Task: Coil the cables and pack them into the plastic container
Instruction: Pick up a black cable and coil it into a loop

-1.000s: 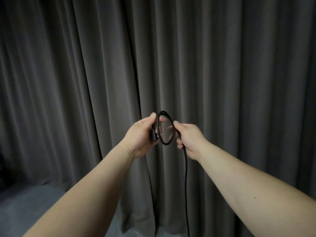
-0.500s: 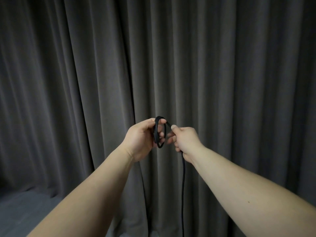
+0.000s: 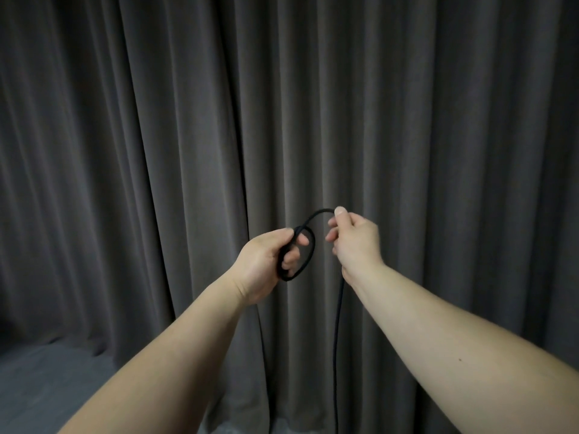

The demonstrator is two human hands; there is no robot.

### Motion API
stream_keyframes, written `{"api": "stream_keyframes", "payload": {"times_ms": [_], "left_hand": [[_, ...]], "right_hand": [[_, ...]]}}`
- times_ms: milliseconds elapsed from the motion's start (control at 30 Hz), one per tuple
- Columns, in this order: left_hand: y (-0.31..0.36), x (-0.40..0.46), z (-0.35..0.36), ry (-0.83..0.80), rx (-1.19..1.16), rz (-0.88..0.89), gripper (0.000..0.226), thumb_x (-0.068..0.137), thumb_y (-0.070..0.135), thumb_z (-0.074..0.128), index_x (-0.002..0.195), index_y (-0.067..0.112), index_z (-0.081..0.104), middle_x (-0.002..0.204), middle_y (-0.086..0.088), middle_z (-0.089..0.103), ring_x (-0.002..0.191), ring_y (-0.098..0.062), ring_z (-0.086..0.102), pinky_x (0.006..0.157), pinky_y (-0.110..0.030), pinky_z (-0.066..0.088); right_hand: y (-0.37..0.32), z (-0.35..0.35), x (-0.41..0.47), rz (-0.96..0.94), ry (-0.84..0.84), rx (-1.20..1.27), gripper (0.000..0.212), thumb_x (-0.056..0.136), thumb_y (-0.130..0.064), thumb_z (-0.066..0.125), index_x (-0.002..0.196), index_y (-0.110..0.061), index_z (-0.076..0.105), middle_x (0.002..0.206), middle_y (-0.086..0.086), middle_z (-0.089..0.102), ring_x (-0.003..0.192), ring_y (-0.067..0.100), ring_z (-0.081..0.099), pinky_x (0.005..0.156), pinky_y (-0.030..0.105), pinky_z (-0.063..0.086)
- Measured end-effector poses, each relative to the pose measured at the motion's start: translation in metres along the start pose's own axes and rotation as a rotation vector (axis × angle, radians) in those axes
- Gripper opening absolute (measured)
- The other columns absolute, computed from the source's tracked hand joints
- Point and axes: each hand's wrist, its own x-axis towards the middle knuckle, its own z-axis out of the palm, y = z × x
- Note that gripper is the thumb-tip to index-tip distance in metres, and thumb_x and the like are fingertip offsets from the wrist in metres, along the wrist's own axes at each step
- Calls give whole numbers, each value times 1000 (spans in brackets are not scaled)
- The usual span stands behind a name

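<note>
A thin black cable (image 3: 337, 339) is held up in front of me in both hands. My left hand (image 3: 264, 261) grips a small coil of it (image 3: 308, 255), fingers curled through the loops. From the coil the cable arcs up and to the right into my right hand (image 3: 354, 242), which pinches it between thumb and fingers. Below the right hand the rest of the cable hangs straight down and leaves the bottom of the view. No plastic container is in view.
A dark grey pleated curtain (image 3: 438, 151) fills the background close behind the hands. A strip of grey floor (image 3: 37, 380) shows at the lower left.
My right hand has moved up and to the right, away from the left hand, drawing out an arc of cable. The coil in my left hand has tilted.
</note>
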Motion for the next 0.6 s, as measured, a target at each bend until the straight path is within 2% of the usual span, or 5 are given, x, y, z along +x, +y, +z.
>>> {"api": "stream_keyframes", "payload": {"times_ms": [133, 233, 333, 467, 600], "left_hand": [[-1, -3, 1, -24, 56, 16, 32, 102, 15, 31, 85, 7, 56, 52, 1, 34, 50, -13, 27, 56, -30, 22], [-1, -4, -4, -87, 85, 18, 32, 103, 17, 33, 94, 7, 62, 54, -1, 39, 52, -13, 32, 57, -30, 24], [1, -9, -7, -186, 71, -1, 26, 97, 24, 44, 107, 10, 65, 60, -1, 48, 56, -12, 41, 59, -25, 32], [9, -16, -1, -254, -101, 46, 27, 90, 20, 53, 111, 15, 69, 70, -2, 60, 61, -11, 53, 64, -22, 44], [11, -16, 2, -147, -255, 95, 30, 87, 17, 57, 115, 8, 65, 72, 0, 63, 63, -12, 58, 72, -27, 50]], "right_hand": [[-12, -2, 4, -50, 39, 22, 37, 96, -31, 49, 63, -17, 57, 40, -6, 51, 50, 15, 45, 61, 36, 36], [-21, -3, 6, -53, 45, 75, 36, 96, -30, 49, 64, -16, 57, 41, -7, 50, 51, 15, 45, 58, 34, 35], [-24, -8, 7, -48, 8, 68, 36, 96, -31, 50, 64, -16, 58, 43, -6, 50, 46, 12, 42, 52, 28, 32], [-7, -12, -8, -35, -162, -133, 36, 97, -31, 52, 65, -18, 62, 46, -5, 48, 43, 10, 40, 50, 26, 30], [11, -9, -31, -39, -315, -173, 30, 99, -23, 49, 72, -21, 64, 58, 3, 53, 47, 10, 40, 51, 26, 30]]}}
